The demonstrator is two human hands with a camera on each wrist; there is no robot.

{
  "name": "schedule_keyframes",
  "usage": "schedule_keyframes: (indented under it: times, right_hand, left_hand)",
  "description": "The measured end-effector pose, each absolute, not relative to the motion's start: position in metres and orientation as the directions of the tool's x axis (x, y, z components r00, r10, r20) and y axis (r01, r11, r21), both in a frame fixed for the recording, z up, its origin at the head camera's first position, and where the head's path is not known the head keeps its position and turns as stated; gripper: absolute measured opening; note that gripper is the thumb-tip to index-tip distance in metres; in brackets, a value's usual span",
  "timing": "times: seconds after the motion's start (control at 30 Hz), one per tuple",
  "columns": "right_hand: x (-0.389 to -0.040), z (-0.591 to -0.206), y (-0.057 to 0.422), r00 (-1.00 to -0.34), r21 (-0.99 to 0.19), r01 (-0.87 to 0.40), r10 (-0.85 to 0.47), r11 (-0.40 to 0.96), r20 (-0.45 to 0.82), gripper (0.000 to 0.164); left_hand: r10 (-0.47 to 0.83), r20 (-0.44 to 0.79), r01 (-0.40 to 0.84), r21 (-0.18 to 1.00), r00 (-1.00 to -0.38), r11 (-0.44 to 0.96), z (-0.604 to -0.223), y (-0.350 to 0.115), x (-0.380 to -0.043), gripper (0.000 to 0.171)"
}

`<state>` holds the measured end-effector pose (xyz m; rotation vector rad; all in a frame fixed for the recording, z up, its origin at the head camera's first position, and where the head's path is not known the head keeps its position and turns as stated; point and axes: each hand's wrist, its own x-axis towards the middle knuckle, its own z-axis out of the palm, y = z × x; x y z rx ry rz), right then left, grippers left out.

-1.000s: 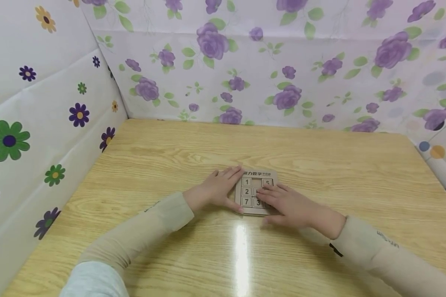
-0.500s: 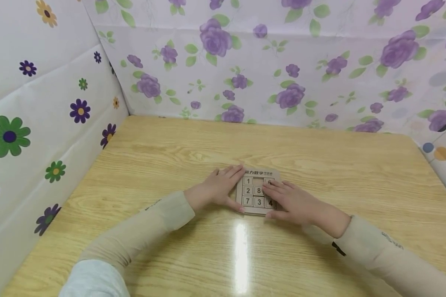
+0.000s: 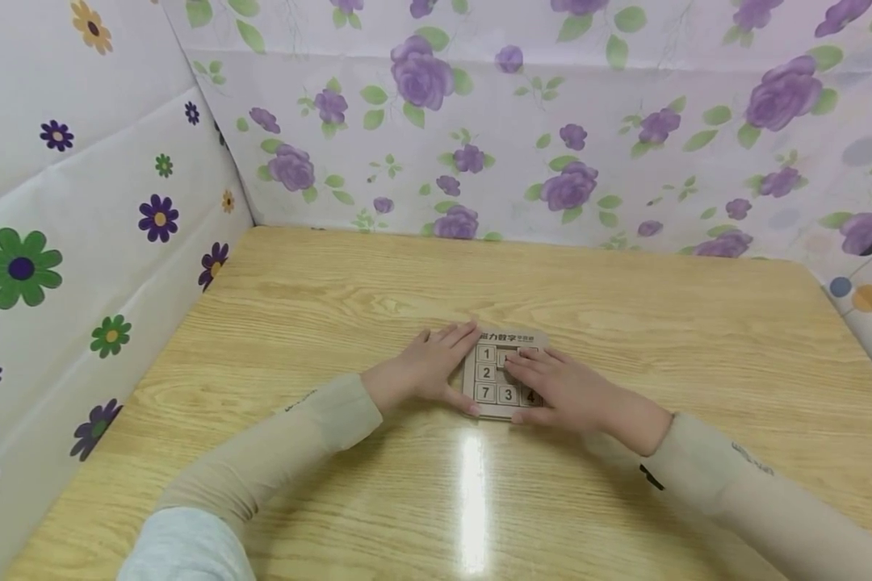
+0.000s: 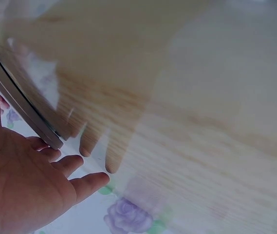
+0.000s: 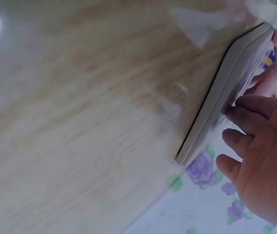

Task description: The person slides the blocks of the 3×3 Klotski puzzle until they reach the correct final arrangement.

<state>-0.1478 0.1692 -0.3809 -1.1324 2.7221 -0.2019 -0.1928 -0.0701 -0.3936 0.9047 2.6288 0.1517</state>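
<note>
A number sliding puzzle (image 3: 494, 411) lies flat on the table, its square tiles set in a pale frame with dark lettering along the top. Tiles 1, 2 and 7 fill the left column; 3 and 4 show at the bottom. My left hand (image 3: 430, 368) spans the puzzle's left side, fingers at the upper corner and thumb at the lower one. Extended fingertips of my right hand (image 3: 567, 393) press on a tile (image 3: 505, 358) in the top middle, covering most of its number and part of the right column. Both wrist views show the puzzle's edge (image 4: 21, 92) beside the fingers.
The glossy wood-grain table (image 3: 378, 282) reflects light in a bright strip in front of the puzzle. Flower-printed sheets (image 3: 349, 73) stand along its back and left sides. Beige sleeves cover both forearms.
The right fingers have moved left onto the middle column. The 8 tile has slid up from the centre cell into the top middle gap. The left hand stays put.
</note>
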Motion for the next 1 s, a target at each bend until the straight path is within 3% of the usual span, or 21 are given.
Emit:
schedule_keyframes:
  times: [0.23,0.53,1.0]
  right_hand:
    - [-0.150,-0.379,0.163,-0.688,-0.169,-0.699,-0.718,0.695,-0.107,0.074]
    - [-0.141,-0.380,0.151,-0.595,-0.264,-0.754,-0.796,0.602,-0.115,0.075]
    - [-0.134,-0.382,0.176,-0.655,-0.284,-0.698,-0.746,0.658,-0.120,0.074]
  left_hand:
    - [0.610,-0.297,0.570,0.217,-0.735,0.792,-0.395,-0.069,-0.193,0.122]
    - [0.608,-0.297,0.569,0.216,-0.736,0.794,-0.394,-0.069,-0.192,0.122]
    - [0.608,-0.299,0.560,0.237,-0.735,0.794,-0.393,-0.068,-0.191,0.122]
